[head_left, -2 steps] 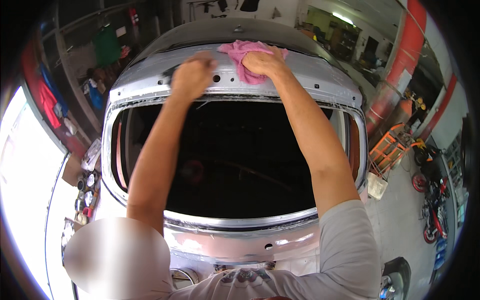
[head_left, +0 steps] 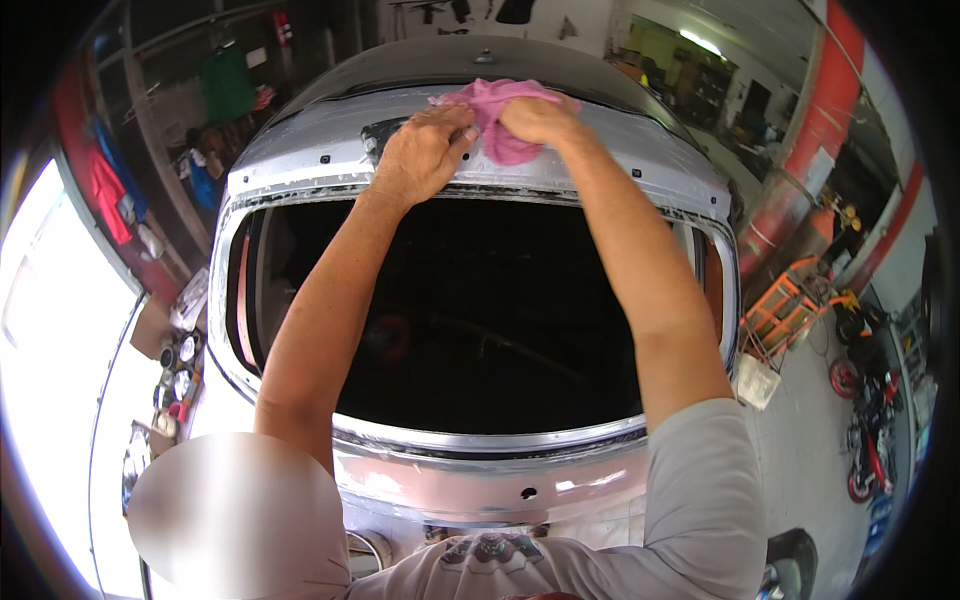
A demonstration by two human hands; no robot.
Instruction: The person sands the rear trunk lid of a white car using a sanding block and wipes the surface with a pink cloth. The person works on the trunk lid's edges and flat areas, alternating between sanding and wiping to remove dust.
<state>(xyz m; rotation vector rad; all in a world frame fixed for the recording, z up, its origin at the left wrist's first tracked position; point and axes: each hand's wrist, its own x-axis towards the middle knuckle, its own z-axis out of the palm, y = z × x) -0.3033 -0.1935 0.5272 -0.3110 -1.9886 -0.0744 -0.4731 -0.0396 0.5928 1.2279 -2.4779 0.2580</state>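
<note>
A silver-grey car tailgate panel (head_left: 300,158) lies before me, with scuffed paint and a dark window opening under it. On its upper part my left hand (head_left: 425,150) presses down, fingers together over a thin dark sheet (head_left: 380,138) that looks like sandpaper. Part of that sheet sticks out on the left of the hand; the rest is hidden beneath it. Just to the right, my right hand (head_left: 538,120) grips a crumpled pink cloth (head_left: 500,98) against the panel. The fingertips of that hand are buried in the cloth.
The dark roof (head_left: 420,68) rises beyond the panel. A red pillar (head_left: 815,120) and an orange hand truck (head_left: 790,305) stand at right, with a red motorcycle (head_left: 870,430) farther out. Boxes and parts (head_left: 175,375) line the left side.
My left hand has moved right along the panel toward the cloth, with the dark sheet under it. My right hand and the cloth stay in nearly the same place.
</note>
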